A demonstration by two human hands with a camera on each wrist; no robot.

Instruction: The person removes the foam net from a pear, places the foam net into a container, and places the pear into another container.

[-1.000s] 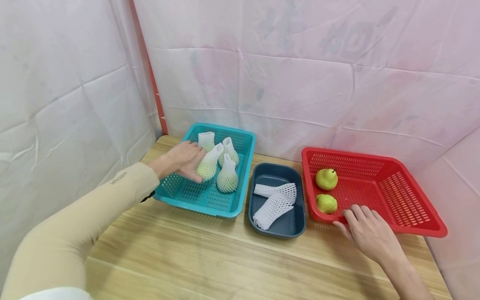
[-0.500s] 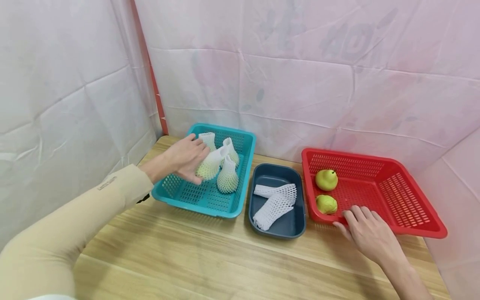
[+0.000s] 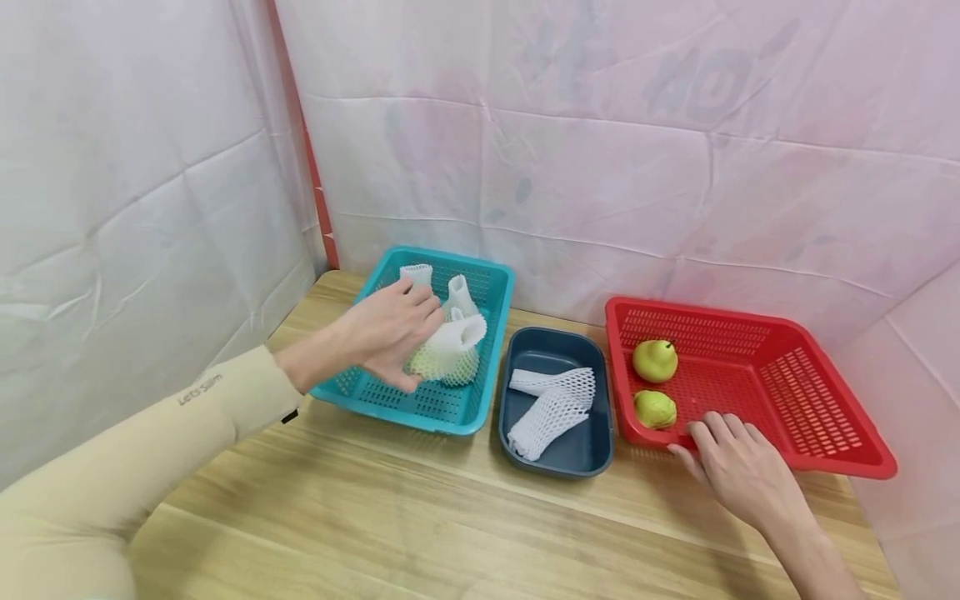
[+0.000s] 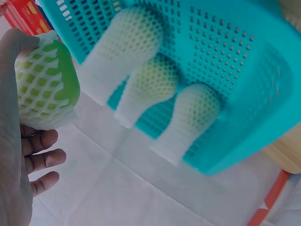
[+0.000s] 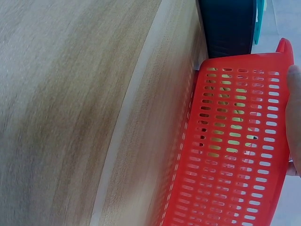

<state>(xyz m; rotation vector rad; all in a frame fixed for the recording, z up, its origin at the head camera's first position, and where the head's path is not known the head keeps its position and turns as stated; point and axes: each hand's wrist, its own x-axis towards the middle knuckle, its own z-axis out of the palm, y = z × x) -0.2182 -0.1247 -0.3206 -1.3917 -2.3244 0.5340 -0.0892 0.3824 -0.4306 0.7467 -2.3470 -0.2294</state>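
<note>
Teal basket at ten o'clock from the blue tray, red basket at three, all on a wood table. Our left hand pinches a netted pear between thumb and fingers over the teal basket, the net's neck tipped toward two o'clock. Three other netted pears sit in that basket (we count them best from the left wrist). Our right hand curls its fingers over the red basket's rim, around seven o'clock. Two bare pears lie toward that basket's nine o'clock end. Two white nets overlap in the tray.
</note>
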